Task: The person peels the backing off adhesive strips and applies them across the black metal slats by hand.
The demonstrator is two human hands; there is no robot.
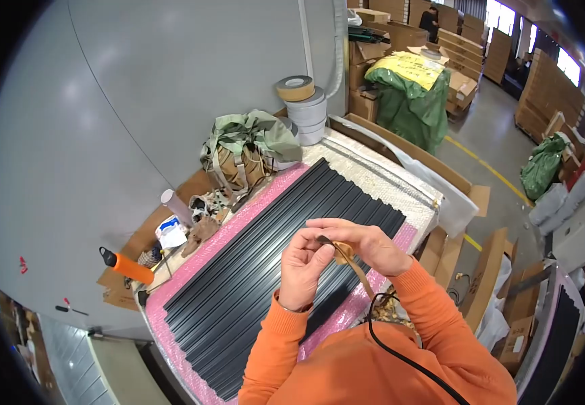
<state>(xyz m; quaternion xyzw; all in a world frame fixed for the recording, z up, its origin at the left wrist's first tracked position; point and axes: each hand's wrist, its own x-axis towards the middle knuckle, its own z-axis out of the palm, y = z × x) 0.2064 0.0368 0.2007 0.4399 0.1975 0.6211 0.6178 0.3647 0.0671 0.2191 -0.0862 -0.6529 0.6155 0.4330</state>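
Both hands are raised close together over the dark ribbed strips (pixel 258 270) that lie side by side on pink bubble wrap (pixel 164 331). My left hand (pixel 301 266) has its fingers curled and pinched around the dark end of a thin strap. The strap (pixel 360 273), tan along its length, hangs from between the hands toward my body. My right hand (pixel 373 248) is bent over a tan, rounded piece (pixel 343 252) on the strap, its fingertips meeting the left hand's. A black cable (pixel 400 354) runs across my orange top.
Along the table's wall side are an orange bottle (pixel 134 267), a pinkish cup (pixel 174 204), a green and brown bag (pixel 242 152) and stacked tape rolls (pixel 306 111). Cardboard boxes (pixel 441 253) stand at the right. A person (pixel 429 23) is far back.
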